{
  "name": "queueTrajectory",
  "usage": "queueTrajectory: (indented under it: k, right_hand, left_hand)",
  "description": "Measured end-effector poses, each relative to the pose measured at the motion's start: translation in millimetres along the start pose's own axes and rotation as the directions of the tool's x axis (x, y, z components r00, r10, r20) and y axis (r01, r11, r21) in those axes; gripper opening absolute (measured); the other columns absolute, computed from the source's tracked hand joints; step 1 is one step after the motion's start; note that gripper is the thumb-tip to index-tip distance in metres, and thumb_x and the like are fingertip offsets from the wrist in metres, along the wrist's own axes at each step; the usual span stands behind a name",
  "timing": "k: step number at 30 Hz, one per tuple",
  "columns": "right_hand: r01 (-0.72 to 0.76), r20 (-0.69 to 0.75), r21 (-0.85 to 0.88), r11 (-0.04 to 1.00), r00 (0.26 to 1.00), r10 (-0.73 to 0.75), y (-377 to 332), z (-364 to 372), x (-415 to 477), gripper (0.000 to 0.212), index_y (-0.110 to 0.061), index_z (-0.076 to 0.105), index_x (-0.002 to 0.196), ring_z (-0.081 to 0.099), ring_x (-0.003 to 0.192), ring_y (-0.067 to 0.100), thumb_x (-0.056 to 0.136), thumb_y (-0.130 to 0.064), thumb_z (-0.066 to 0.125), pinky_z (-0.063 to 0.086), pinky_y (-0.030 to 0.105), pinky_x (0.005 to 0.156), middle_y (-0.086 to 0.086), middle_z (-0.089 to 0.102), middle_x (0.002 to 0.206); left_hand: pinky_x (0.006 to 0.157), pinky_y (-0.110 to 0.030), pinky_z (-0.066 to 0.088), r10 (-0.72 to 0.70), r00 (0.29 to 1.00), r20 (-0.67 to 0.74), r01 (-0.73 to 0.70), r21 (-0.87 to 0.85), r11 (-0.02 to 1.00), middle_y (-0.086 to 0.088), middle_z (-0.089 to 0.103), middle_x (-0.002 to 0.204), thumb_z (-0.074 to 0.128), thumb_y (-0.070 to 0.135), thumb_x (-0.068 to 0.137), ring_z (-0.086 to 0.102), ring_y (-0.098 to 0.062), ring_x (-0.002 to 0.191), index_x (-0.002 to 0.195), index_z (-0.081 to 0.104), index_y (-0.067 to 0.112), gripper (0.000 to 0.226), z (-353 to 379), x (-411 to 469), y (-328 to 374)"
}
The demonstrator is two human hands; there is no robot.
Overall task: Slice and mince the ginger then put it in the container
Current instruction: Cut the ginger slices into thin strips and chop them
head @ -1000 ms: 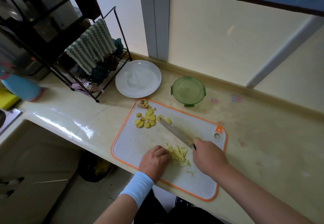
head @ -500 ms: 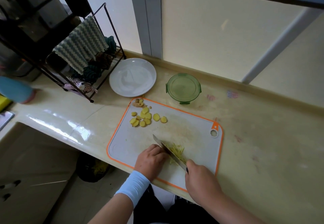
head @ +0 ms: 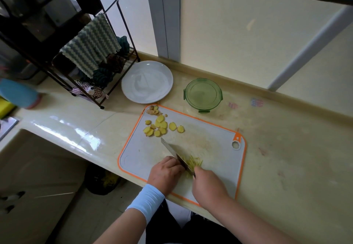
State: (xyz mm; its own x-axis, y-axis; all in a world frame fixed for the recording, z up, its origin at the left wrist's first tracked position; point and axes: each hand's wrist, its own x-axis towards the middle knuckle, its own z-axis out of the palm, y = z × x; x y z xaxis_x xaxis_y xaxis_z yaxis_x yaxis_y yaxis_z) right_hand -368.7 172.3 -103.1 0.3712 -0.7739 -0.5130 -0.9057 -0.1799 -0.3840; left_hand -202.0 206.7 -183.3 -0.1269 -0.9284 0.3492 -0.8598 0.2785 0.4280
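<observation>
A white cutting board with an orange rim [head: 219, 144] lies on the counter. Several yellow ginger slices [head: 162, 126] lie at its far left, with brown ginger trimmings [head: 153, 110] in the corner. A small pile of ginger strips [head: 193, 162] sits near the front edge. My right hand [head: 207, 185] grips the knife [head: 174, 153], whose blade lies across the strips, tip pointing far-left. My left hand [head: 165, 173], fingers curled, presses on the strips against the blade's left side. A green round container [head: 203, 94], its lid on, stands behind the board.
A white plate [head: 147, 81] sits behind the board's left corner. A black wire rack [head: 107, 60] with a striped cloth stands at the left. A blue bottle [head: 18, 93] lies at the far left. The counter's front edge runs just below the board.
The knife swung from the board's middle down onto the ginger strips, next to my left hand. My right hand came nearer the front edge. The view shifted slightly.
</observation>
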Motion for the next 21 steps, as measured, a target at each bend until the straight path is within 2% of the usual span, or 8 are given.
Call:
queueTrajectory:
  k: [2,4,7,13,21]
  right_hand:
    - [0.009,-0.013,-0.027,1.000,1.000,-0.009,-12.7,-0.3,12.1,0.007,-0.018,0.048,0.099,0.062,0.099,0.032,0.095,-0.017,0.043,0.044,0.036,0.069,0.011,0.065,0.101]
    - [0.019,-0.033,-0.033,0.999,0.999,-0.020,-19.6,-0.7,19.7,0.008,-0.017,0.049,0.101,0.063,0.099,0.032,0.096,-0.017,0.043,0.042,0.034,0.068,0.011,0.066,0.102]
    - [0.041,-0.033,-0.012,0.999,0.999,-0.041,-18.5,-0.3,20.8,0.005,-0.018,0.047,0.097,0.063,0.097,0.032,0.096,-0.017,0.043,0.036,0.033,0.064,0.011,0.066,0.100]
    - [-0.003,-0.054,0.033,0.999,0.999,0.005,1.5,-3.4,-9.4,0.010,-0.023,0.038,0.086,0.062,0.092,0.033,0.095,-0.022,0.042,0.041,0.036,0.065,0.009,0.065,0.092]
    - [-0.070,0.001,0.053,0.996,0.998,0.071,21.0,-1.8,-26.0,0.017,-0.024,0.036,0.078,0.062,0.087,0.030,0.093,-0.021,0.043,0.037,0.032,0.062,0.007,0.064,0.090]
  left_hand:
    - [0.069,-0.020,0.048,-0.004,1.000,0.011,0.004,-0.006,1.000,0.008,0.065,0.086,0.063,0.021,0.089,0.055,-0.012,0.085,0.082,0.075,0.024,0.014,-1.7,0.2,0.5]
    - [0.068,-0.022,0.050,-0.002,0.999,0.035,0.002,-0.006,1.000,0.009,0.065,0.088,0.062,0.022,0.090,0.056,-0.013,0.085,0.083,0.074,0.024,0.015,-2.5,-1.4,-0.4]
    - [0.070,-0.022,0.051,-0.011,0.999,0.042,0.011,-0.013,1.000,0.009,0.066,0.091,0.060,0.023,0.092,0.058,-0.014,0.086,0.086,0.074,0.024,0.016,-2.9,-3.1,-0.7]
    - [0.063,-0.024,0.052,-0.028,1.000,0.013,0.028,-0.004,1.000,0.009,0.066,0.089,0.059,0.024,0.091,0.058,-0.014,0.083,0.084,0.074,0.025,0.017,-3.7,-2.4,1.3]
    - [0.061,-0.025,0.053,-0.055,0.999,0.000,0.055,-0.040,0.998,0.012,0.064,0.089,0.063,0.022,0.091,0.058,-0.012,0.082,0.083,0.073,0.026,0.013,-3.0,-3.8,1.3]
